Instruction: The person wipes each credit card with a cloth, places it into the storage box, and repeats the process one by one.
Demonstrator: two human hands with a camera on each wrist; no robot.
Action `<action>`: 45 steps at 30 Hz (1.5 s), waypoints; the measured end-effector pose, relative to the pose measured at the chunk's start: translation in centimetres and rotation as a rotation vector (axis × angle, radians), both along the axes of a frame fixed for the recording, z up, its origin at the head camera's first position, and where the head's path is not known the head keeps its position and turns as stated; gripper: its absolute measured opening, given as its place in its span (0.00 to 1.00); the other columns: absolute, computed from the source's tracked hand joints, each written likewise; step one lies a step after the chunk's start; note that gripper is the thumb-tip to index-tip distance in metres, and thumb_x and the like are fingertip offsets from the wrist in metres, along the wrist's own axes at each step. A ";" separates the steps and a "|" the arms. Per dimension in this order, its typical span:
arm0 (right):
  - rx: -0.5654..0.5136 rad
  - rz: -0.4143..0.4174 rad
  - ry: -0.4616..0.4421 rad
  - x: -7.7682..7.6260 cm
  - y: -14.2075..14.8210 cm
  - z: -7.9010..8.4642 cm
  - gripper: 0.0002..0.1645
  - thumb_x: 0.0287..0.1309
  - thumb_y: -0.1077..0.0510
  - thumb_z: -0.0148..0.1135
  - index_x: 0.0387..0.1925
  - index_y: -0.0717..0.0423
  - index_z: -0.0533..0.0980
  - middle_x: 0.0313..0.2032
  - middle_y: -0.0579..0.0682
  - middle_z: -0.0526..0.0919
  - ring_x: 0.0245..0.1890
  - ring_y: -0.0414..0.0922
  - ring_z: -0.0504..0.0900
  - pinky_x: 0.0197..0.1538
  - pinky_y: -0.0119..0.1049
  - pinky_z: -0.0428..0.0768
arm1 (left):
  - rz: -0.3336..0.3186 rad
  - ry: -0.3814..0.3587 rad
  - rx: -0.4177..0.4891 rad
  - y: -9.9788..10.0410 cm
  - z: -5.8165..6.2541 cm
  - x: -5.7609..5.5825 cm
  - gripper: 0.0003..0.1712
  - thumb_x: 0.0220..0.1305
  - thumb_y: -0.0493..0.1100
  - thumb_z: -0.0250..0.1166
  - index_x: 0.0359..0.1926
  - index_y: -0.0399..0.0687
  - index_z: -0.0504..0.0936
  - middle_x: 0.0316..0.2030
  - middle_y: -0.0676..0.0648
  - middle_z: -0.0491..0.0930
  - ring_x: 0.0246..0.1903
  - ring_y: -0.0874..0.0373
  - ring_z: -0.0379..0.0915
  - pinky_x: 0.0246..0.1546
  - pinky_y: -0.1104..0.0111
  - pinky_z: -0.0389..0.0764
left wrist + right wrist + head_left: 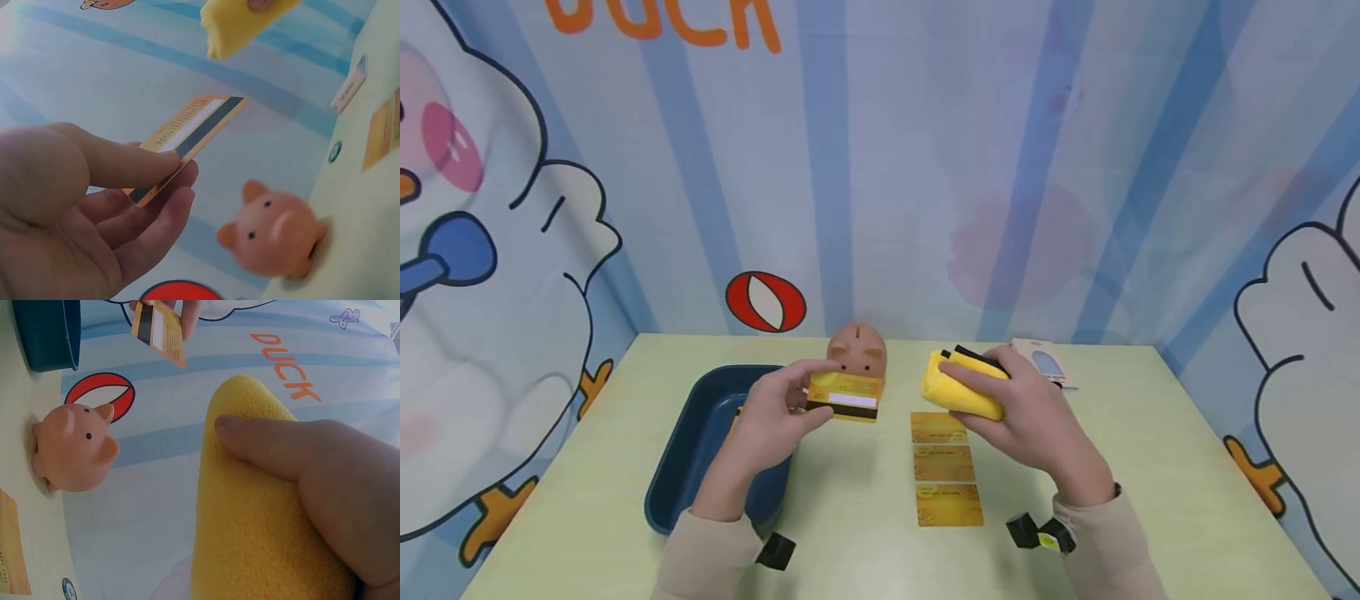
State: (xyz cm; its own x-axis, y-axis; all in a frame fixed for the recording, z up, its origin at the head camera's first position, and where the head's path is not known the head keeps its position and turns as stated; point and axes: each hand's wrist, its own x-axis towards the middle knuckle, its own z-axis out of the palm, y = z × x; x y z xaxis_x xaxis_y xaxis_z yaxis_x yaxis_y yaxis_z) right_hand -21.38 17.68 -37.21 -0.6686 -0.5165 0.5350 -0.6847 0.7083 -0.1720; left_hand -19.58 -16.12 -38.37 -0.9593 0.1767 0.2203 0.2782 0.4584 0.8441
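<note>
My left hand (769, 417) pinches a gold bank card (846, 395) between thumb and fingers, its striped back facing me. In the left wrist view the card (194, 137) stands tilted above the table, thumb lying across its dark stripe. A folded yellow cloth (962, 387) with black edging is gripped in my right hand (1030, 417), held up to the right of the card and apart from it. The right wrist view shows the fuzzy cloth (250, 487) close up with a digit pressed on it. Below, three gold cards (943, 463) lie in a column on the table.
A dark blue tray (666, 475) stands on the left, partly behind my left forearm. At the back sits a pink piggy bank (857, 342), just behind the held card. A white-and-pink box (1047, 360) lies at the back right, partly hidden by my right hand.
</note>
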 end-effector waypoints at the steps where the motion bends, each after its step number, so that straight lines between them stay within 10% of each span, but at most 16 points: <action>1: -0.004 -0.001 -0.006 0.1 0.0 0.0 0.36 0.58 0.46 0.79 0.68 0.34 0.80 0.52 0.58 0.79 0.41 0.48 0.76 0.37 0.44 0.79 | 0.010 0.002 -0.029 -0.6 0.3 0.0 0.31 0.64 0.28 0.71 0.67 0.49 0.80 0.55 0.39 0.82 0.43 0.49 0.87 0.40 0.64 0.89; 8: -0.015 -0.002 -0.035 0.2 0.3 0.0 0.37 0.58 0.48 0.79 0.69 0.34 0.78 0.52 0.56 0.79 0.41 0.48 0.77 0.38 0.44 0.80 | 0.119 -0.040 -0.257 -5.6 1.3 -0.6 0.29 0.65 0.29 0.70 0.67 0.44 0.79 0.53 0.35 0.83 0.44 0.45 0.85 0.41 0.58 0.88; 17: -0.016 -0.002 -0.040 0.2 0.2 -0.1 0.37 0.57 0.48 0.79 0.69 0.33 0.79 0.51 0.56 0.78 0.39 0.47 0.75 0.37 0.43 0.78 | 0.205 -0.184 -0.403 -9.7 -0.1 -0.8 0.29 0.61 0.28 0.72 0.64 0.34 0.78 0.45 0.33 0.81 0.39 0.45 0.78 0.37 0.57 0.84; 29: -0.012 0.000 -0.036 0.2 0.3 0.1 0.37 0.56 0.47 0.80 0.68 0.34 0.80 0.49 0.55 0.78 0.39 0.46 0.75 0.37 0.42 0.78 | 0.086 -0.394 -0.460 -9.5 -2.3 -1.0 0.31 0.55 0.26 0.73 0.61 0.32 0.78 0.33 0.41 0.76 0.27 0.53 0.76 0.30 0.63 0.79; 45: -0.011 0.010 -0.031 0.3 0.2 0.4 0.35 0.56 0.46 0.80 0.67 0.35 0.81 0.50 0.55 0.78 0.40 0.46 0.75 0.38 0.43 0.79 | 0.153 -0.526 -0.441 -8.3 -2.3 -0.7 0.36 0.61 0.32 0.75 0.68 0.29 0.71 0.54 0.28 0.75 0.30 0.51 0.86 0.31 0.60 0.89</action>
State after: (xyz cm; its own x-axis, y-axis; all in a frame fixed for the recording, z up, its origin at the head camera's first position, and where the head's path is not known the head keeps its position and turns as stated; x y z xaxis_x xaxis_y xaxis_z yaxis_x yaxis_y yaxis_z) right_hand -21.07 17.88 -36.85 -0.6795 -0.5174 0.5202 -0.6861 0.6992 -0.2009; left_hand -20.32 -24.44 -40.67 -0.9401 -0.0029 -0.3410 -0.2110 0.7904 0.5750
